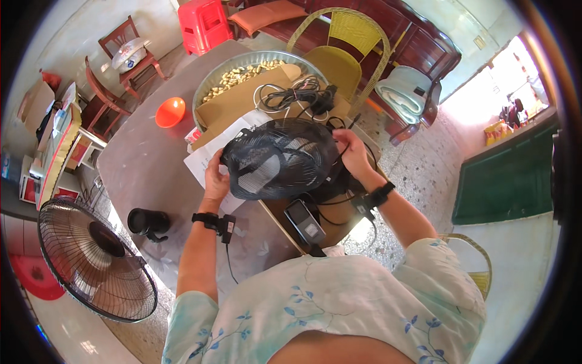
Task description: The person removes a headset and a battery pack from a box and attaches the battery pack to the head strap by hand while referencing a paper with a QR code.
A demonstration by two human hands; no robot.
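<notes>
Between my hands, above the table, is a rounded black see-through mesh piece (282,159) with a striped pattern; its exact kind is unclear. My left hand (216,177) is closed on its left edge, thumb and fingers bent round it. At the upper right edge, my right hand (356,155) grips it with curled fingers. Black straps with small cabled boxes are on both wrists. Below the mesh, a small grey device with a dark screen (305,221) lies near my body, among black cables. Just beyond it, a bundle of black and white cables (297,97) rests on brown cardboard (242,109).
A metal tray (197,97) of peanuts stands at the table's far side, near an orange bowl (170,113). A black cylindrical object (148,223) is on the left. A standing fan (100,258) is beside the table; a yellow-green chair (339,64) stands behind it.
</notes>
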